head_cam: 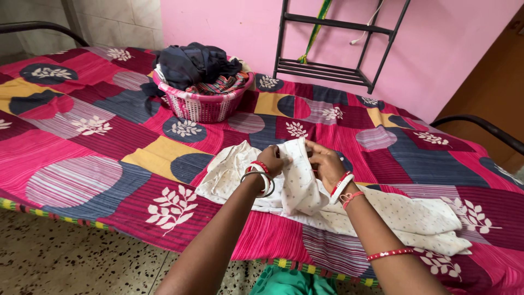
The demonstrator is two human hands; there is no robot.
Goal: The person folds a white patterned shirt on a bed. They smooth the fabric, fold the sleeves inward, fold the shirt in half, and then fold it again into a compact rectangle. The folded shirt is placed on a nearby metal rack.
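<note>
Hands (299, 164) pinch white dotted garment (305, 191) on pink patterned bedsheet (82, 147)

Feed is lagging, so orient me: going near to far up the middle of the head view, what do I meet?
Green cloth at the bottom edge → white dotted garment held in both hands → pink laundry basket of dark clothes → black metal rack against the pink wall.

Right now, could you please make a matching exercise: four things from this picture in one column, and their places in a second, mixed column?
Things:
1. white garment
2. pink basket
3. black metal rack
4. bedspread

Places:
A. against the pink wall
B. covering the whole bed
C. gripped by both hands
D. at the far side of the bed, full of clothes

Pairs: 1-C, 2-D, 3-A, 4-B
</note>
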